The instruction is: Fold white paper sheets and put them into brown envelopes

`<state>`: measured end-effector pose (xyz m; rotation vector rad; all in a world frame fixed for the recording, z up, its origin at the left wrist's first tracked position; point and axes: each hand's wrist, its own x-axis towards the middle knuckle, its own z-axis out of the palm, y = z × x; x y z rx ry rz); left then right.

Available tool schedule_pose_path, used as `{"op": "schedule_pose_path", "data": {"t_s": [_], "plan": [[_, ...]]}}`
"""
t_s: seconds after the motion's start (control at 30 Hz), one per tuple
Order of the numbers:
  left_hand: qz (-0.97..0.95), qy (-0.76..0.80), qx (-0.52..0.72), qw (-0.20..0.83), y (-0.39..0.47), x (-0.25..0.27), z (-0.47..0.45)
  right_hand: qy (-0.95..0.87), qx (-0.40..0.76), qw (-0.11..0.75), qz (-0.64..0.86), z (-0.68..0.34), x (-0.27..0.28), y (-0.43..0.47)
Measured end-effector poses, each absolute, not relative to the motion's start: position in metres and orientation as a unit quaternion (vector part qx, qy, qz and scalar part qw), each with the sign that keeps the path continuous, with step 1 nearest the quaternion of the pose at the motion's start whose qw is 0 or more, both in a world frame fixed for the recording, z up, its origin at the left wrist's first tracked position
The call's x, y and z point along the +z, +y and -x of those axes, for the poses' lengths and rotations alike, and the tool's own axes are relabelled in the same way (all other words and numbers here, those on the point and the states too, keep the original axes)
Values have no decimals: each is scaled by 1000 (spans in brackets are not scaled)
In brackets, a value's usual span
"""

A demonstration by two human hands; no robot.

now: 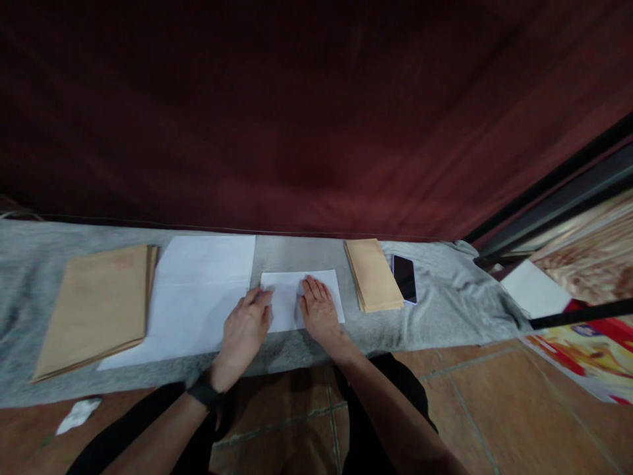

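Note:
A small folded sheet of white paper (284, 310) lies flat on the grey cloth in front of me. My right hand (319, 311) rests on its right half with the fingers stretched out, palm down. At the sheet's left edge is my left hand (248, 326), its fingers curled together on the paper and slightly blurred; the fingertips are partly hidden. Left of it are larger white sheets (198, 290), partly beneath a stack of large brown envelopes (103, 290). To the right of my right hand lies a stack of small brown envelopes (373, 274).
A phone (404, 278) lies beside the small envelopes. The grey cloth (445, 303) covers a long, narrow surface against a dark red cloth wall (297, 132). Black metal bars (554, 198) and a colourful printed box (588, 353) are at the right. Crumpled white paper (79, 414) lies on the tiled floor.

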<state>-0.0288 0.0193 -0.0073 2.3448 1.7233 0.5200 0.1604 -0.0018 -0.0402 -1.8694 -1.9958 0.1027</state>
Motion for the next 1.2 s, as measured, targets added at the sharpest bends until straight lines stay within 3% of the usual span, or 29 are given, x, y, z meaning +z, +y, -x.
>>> {"op": "schedule_pose_path", "data": {"t_s": [0.1,0.2,0.43,1.2], "plan": [[-813,544,203,36,17,1,12,-715,32,197,670,-159,-40,-3],[-843,482,226,79,22,-10,-14,-724,39,176,666,-158,-38,-3],[-834,512,177,101,34,-36,-51,-747,39,127,651,-159,-35,5],[-801,578,155,-18,33,-46,-20,-647,-79,167,740,-200,-59,-3]]}}
